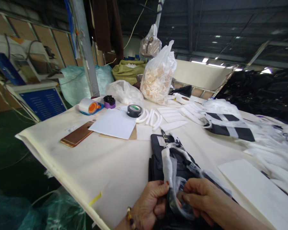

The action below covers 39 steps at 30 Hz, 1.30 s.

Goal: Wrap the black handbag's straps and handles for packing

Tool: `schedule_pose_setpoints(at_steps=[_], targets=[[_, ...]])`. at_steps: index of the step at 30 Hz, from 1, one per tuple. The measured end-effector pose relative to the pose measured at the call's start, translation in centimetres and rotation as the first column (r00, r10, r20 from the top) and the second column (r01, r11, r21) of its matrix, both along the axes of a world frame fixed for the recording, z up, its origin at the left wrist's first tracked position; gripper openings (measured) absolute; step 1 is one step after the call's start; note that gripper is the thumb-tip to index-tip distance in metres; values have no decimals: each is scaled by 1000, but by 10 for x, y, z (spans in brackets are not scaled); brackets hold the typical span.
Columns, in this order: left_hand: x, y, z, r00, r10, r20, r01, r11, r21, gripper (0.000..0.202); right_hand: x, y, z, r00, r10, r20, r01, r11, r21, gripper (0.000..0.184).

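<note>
A black bag (157, 159) lies on the table in front of me, with a small buckle (164, 135) and a pale tag at its far end. Its strap (167, 164) is covered in white padding and clear plastic film, curving toward me in a loop. My left hand (151, 201) pinches this wrapped strap from the left, thumb on top. On the other side, my right hand (204, 199) has its fingers closed on the clear plastic wrap (181, 183) around the strap. The fingertips of the right hand are partly hidden.
Left of the bag are a phone (78, 134), white paper sheets (116, 123) and black tape (134, 111). Behind lie white foam strips (155, 118) and a full plastic bag (158, 76). Another black item wrapped in white (230, 127) sits right, near a white sheet (259, 188).
</note>
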State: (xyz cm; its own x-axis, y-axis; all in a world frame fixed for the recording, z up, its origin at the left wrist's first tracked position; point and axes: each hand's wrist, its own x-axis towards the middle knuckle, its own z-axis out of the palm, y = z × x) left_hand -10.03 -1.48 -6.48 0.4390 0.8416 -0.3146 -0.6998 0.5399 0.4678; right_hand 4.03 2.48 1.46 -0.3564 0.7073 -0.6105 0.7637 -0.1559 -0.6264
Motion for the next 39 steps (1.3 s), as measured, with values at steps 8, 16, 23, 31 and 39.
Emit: schedule_pose_setpoints(at_steps=[8, 16, 23, 31, 39], targets=[[1, -1, 6, 999, -15, -38, 16, 999, 32, 43, 10, 1, 3, 997, -72, -13, 71, 996, -62, 11], [2, -1, 4, 999, 9, -53, -9, 1000, -5, 47, -5, 2, -7, 996, -56, -67, 51, 996, -80, 12], [2, -1, 7, 995, 28, -96, -33, 998, -52, 56, 2, 1, -12, 997, -69, -35, 66, 996, -65, 14], [3, 1, 7, 998, 34, -54, -38, 997, -67, 57, -3, 1, -17, 1000, 1, -26, -3, 998, -56, 17], [5, -1, 0, 1000, 2, 5, -2, 999, 49, 42, 0, -4, -12, 993, -61, -103, 54, 996, -72, 19]])
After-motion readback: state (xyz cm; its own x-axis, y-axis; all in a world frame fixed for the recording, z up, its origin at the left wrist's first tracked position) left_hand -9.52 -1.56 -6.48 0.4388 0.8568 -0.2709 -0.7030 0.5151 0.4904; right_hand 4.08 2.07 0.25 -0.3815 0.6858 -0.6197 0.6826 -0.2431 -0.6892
